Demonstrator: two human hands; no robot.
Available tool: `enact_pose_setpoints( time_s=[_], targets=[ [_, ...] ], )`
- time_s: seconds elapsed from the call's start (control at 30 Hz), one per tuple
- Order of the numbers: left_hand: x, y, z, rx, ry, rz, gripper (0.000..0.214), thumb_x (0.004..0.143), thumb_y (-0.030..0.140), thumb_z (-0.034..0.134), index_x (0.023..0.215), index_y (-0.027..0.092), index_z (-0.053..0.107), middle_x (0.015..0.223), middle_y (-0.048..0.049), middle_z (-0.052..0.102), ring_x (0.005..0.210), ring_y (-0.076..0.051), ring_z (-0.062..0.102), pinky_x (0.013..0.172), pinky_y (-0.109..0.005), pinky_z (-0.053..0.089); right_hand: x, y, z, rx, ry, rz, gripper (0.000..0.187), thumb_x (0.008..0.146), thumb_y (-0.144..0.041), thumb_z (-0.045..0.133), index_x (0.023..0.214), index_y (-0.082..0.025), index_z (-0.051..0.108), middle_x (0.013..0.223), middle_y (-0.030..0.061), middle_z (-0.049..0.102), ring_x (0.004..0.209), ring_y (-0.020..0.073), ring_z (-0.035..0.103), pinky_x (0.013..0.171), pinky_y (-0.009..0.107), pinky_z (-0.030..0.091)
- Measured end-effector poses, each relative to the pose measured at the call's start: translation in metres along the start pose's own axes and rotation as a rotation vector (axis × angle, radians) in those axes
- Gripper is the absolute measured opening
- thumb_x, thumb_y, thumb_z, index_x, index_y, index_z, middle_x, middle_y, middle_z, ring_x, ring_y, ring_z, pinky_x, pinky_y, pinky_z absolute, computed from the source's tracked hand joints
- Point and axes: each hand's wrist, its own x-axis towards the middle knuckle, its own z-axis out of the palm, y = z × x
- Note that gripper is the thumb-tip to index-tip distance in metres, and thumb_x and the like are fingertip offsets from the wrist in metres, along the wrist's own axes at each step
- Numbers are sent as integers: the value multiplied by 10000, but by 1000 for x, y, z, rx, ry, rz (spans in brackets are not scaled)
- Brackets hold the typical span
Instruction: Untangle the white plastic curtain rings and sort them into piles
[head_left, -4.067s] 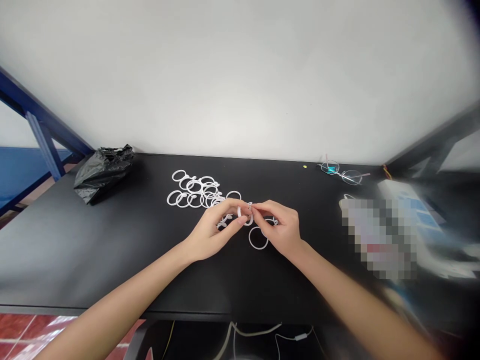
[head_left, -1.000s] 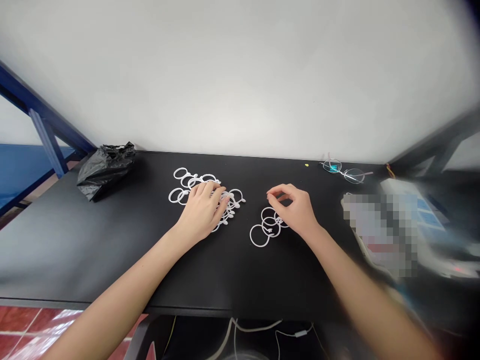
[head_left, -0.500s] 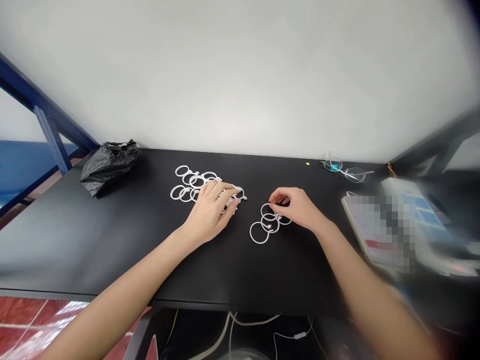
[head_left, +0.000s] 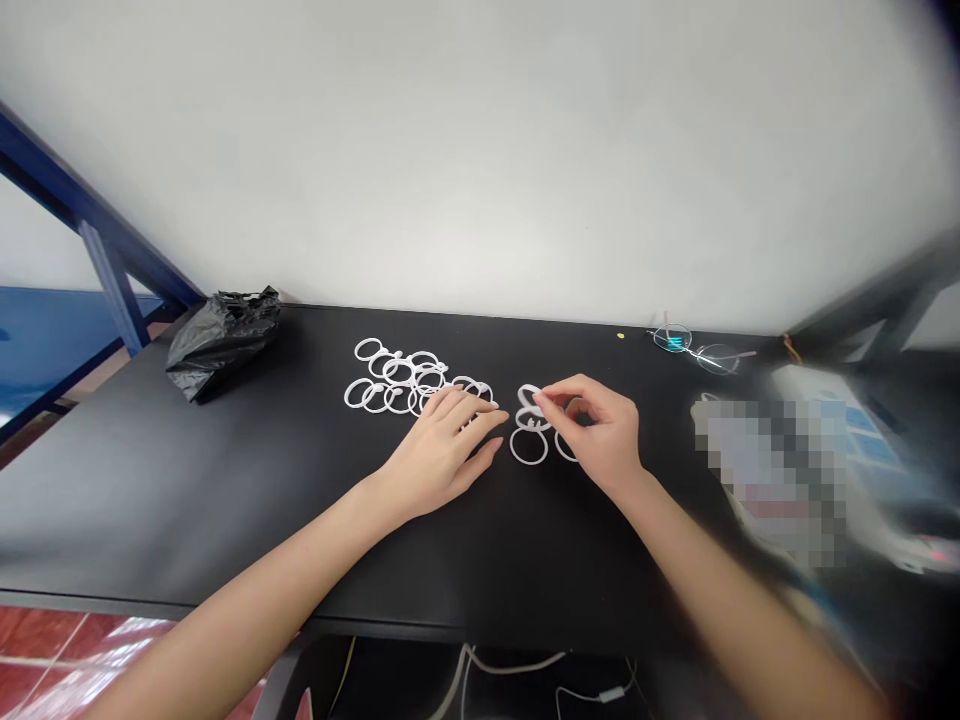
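Ring (head_left: 529,397) pinched by right hand (head_left: 604,432) just right of the pile (head_left: 397,380); left hand (head_left: 450,440) laid flat, gripping nothing, on pile edge. Thin pinch: could be dropped or snagged on chain (head_left: 529,446) beneath.

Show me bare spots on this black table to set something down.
Bare: the front-left table between black bag and left hand; the back strip between loose rings and glasses. Crowded: centre, where the right hand pinches the ring cluster, and the right end.
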Motion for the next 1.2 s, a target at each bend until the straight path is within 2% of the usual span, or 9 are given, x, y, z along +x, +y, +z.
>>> enact_pose_setpoints(
  time_s=[0.2,0.43,0.53,0.63,0.8,0.93,1.0,1.1,1.2],
  targets=[
    [0,2,2,-20,-19,-1,250,964,179,481,1204,179,547,1138,-110,626,1037,-243,563,961,-448,443,-5,-5,3,89,127,18,46,831,-254,714,797,-226,701,747,7,688,637,140,619,549,273,533],
    [-1,6,3,-162,-89,-55,233,962,228,518,1188,186,556,1129,-95,654,1033,-229,590,964,-429,459,-9,-10,6,143,179,41,37,810,-235,737,801,-234,702,735,0,684,591,133,620,520,275,546],
    [-2,10,4,-285,-48,-135,289,928,288,595,1196,197,542,1122,-93,663,1023,-222,618,912,-389,500,-12,-13,7,201,162,42,32,814,-229,734,809,-235,702,731,2,683,580,130,620,505,272,561],
    [-1,13,7,-351,1,-149,237,909,299,628,1119,197,586,1067,-85,673,978,-212,638,882,-370,517,-15,-17,9,262,136,45,30,822,-240,726,817,-231,698,729,6,684,589,138,644,512,274,589],
    [-1,13,10,-406,45,-116,92,931,230,594,991,188,650,939,-59,673,868,-175,634,807,-330,521,-17,-20,10,280,125,53,30,823,-222,723,827,-226,694,734,1,687,577,135,668,528,269,609],
    [0,14,9,-428,21,-146,93,940,218,573,972,181,652,879,-49,663,753,-146,619,732,-304,524,-16,-20,10,276,153,53,38,821,-200,723,830,-224,695,731,-3,678,577,132,667,538,269,607],
    [-1,14,9,-384,31,-145,91,941,227,570,971,189,647,887,-51,673,773,-158,631,752,-324,523,-15,-19,10,263,180,65,38,817,-210,728,828,-224,694,729,-2,676,569,135,665,530,272,608],
    [-3,14,9,-281,107,-167,157,924,238,596,1078,210,601,1009,-74,675,921,-203,646,845,-380,519,-15,-19,10,261,209,101,55,800,-228,748,818,-225,696,723,0,683,528,130,655,476,259,593],
    [-4,13,7,-269,160,-176,446,900,299,645,1303,233,465,1177,-110,627,995,-221,636,904,-417,520,-16,-19,11,274,145,134,61,791,-240,760,788,-219,702,695,-1,690,474,117,633,401,232,553]
  ],
)
